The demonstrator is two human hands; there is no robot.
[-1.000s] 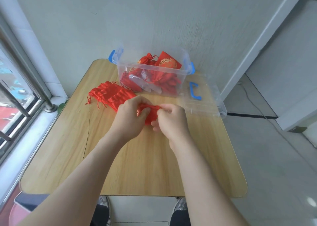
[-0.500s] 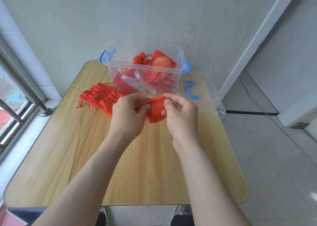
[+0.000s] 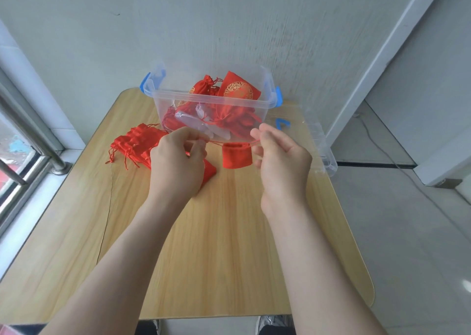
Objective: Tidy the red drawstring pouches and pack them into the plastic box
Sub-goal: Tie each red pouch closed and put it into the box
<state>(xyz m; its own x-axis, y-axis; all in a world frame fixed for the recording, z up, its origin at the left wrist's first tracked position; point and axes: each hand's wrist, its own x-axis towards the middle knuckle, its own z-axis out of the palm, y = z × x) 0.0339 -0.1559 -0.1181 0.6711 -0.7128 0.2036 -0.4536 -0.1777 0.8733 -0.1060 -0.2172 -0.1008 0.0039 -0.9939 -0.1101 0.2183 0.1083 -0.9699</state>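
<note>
The left hand [image 3: 178, 164] and right hand [image 3: 283, 159] have pulled apart since a moment ago, fingers of each pinching the drawstring [image 3: 216, 143]; the red pouch [image 3: 236, 156] hangs cinched between them.

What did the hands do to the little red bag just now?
The left hand and right hand moved apart, each pinching a drawstring end and pulling sideways. Before, they gripped the pouch itself, close together; now it is between them, its mouth gathered. The pouch pile, plastic box and lid stayed put.
</note>
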